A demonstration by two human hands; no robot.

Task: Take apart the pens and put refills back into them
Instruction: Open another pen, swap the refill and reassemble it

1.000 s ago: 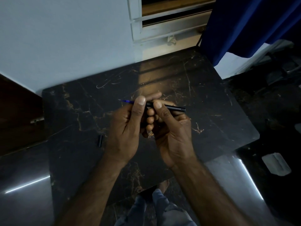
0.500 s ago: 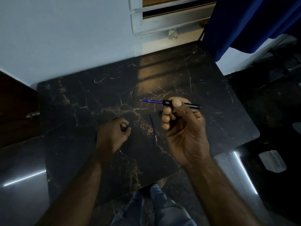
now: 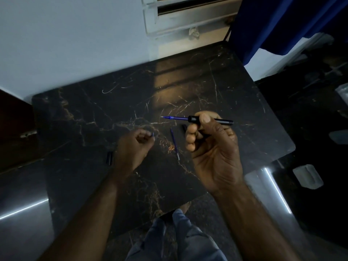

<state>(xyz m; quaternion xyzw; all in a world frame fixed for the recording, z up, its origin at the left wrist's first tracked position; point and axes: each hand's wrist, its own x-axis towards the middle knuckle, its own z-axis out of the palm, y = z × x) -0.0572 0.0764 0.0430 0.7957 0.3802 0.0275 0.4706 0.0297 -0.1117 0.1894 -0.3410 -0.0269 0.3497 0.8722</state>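
Note:
My right hand grips a black pen barrel and holds it level above the dark marble table. A blue refill sticks out of the barrel to the left, tip bare. My left hand rests low on the table left of it, fingers curled around a small bluish pen piece that barely shows at the fingertips. A second blue refill lies loose on the table between my hands. A short black pen part lies left of my left wrist.
Another small black piece lies by my right fingers. A white wall and a window frame stand behind the table, with a blue curtain at the right. My knees are under the near edge.
My hands have parted: the left let go of the pen's front and dropped to the table on the left. The right carried the barrel rightward, leaving the refill exposed.

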